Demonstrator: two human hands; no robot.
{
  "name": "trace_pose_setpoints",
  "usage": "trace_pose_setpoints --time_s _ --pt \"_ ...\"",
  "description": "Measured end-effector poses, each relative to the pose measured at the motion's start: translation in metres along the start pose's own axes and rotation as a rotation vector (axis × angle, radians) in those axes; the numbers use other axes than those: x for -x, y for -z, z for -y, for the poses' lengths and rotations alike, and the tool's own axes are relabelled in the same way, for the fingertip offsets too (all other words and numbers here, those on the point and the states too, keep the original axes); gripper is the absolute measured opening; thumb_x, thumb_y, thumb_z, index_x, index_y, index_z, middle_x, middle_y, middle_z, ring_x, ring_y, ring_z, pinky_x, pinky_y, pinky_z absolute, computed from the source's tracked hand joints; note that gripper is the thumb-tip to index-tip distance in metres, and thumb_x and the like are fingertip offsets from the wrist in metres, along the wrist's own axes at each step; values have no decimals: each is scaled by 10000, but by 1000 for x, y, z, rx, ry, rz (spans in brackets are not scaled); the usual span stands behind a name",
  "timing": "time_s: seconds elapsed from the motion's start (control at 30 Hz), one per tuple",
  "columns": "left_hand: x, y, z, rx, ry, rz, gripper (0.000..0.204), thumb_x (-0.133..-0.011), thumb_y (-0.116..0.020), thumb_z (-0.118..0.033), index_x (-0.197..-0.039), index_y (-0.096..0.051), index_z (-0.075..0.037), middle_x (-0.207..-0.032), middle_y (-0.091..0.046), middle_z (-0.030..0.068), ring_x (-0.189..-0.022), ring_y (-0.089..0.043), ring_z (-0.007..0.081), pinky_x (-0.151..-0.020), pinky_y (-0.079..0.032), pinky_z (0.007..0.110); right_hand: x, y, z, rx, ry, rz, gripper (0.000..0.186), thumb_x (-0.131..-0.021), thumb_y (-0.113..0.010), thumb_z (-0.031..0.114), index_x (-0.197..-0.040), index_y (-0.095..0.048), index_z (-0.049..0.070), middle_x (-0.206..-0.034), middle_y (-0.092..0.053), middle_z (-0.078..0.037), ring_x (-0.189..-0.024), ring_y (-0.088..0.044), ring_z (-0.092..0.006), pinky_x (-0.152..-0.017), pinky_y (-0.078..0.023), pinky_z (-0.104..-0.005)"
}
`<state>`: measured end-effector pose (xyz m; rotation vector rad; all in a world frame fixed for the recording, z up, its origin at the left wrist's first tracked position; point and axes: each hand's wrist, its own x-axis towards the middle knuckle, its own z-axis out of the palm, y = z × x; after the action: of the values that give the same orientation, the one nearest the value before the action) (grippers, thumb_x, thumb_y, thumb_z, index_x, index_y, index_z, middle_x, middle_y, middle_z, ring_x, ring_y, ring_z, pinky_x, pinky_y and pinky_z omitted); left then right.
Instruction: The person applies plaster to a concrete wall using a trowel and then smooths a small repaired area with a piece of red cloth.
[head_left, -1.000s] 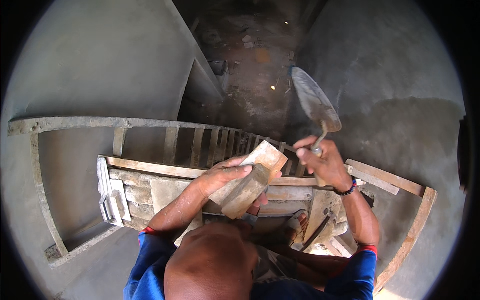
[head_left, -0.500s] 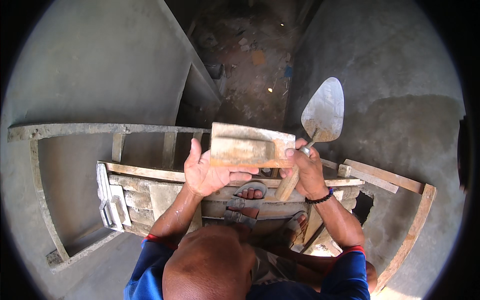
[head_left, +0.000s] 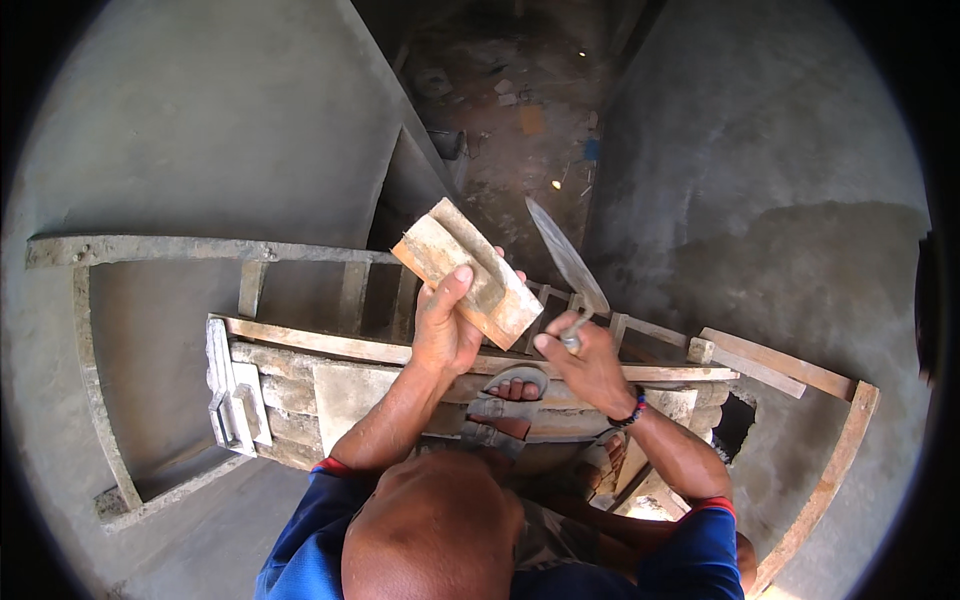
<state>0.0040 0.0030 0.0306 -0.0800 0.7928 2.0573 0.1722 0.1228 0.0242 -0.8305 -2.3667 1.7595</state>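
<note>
Brick (head_left: 467, 270), tan with grey mortar smears, is up in the air above the scaffold, tilted, one end pointing up-left, the other down-right. Left hand (head_left: 447, 325) is clamped on it from below, thumb pressed across the near face, fingers wrapped behind and mostly hidden. Right hand (head_left: 590, 362) is closed around the handle of a trowel (head_left: 566, 258); blade points up and away, seen nearly edge-on, just right of the brick; cannot tell if the blade touches it. A beaded bracelet (head_left: 630, 412) sits on the right wrist. Both forearms come up from blue sleeves (head_left: 300, 540) at the lower edge, with the person's own head (head_left: 435, 530) filling the bottom centre. Under the hands runs a wooden plank (head_left: 320, 342), left to right, with a course of mortared bricks (head_left: 280, 395) just below it and a pale flat block (head_left: 345, 390) set in among them. A foot in a sandal (head_left: 515, 385) rests on that level between the two arms. Behind the plank, a row of slats of a wooden frame (head_left: 150, 248) bends with the lens. Grey rendered walls (head_left: 200, 130) stand left and right; between them, far down, a dirt floor with scattered rubble (head_left: 510, 90). Further boards (head_left: 770, 365) angle off at the right.
</note>
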Motion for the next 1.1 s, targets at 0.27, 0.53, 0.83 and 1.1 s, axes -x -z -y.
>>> trace_pose_setpoints --time_s 0.27,0.53,0.83,1.1 --pt "-1 4 -16 -97 -32 -148 503 -863 -721 -185 -1258 -476 8 -1086 -613 109 -972 -668 211 -865 -590 398 33 39 1 735 154 261 351 -824 -704 257 -1004 -677 -43 -844 -673 -223 -709 -685 -388 -654 -556 -453" --pt "3 3 -22 -275 -41 -165 492 -841 -710 -147 -1242 -488 32 -1074 -606 114 -953 -657 201 -844 -579 374 26 42 0 919 153 320 352 -819 -718 296 -952 -687 -28 -848 -685 -192 -708 -697 -360 -620 -560 -438" --pt "-3 6 -34 -409 58 -130 496 -832 -712 -145 -1247 -504 29 -1085 -617 123 -969 -658 214 -857 -568 385 23 46 -3 963 169 365 444 -758 -757 267 -1111 -640 24 -934 -648 -119 -757 -688 -311 -640 -554 -411" --pt "-2 8 -36 -431 185 -98 511 -832 -719 -172 -1252 -523 42 -1078 -627 118 -969 -658 205 -861 -564 379 18 60 -4 1037 223 191 391 -780 -747 309 -1070 -693 54 -842 -659 -118 -649 -688 -303 -554 -547 -406"
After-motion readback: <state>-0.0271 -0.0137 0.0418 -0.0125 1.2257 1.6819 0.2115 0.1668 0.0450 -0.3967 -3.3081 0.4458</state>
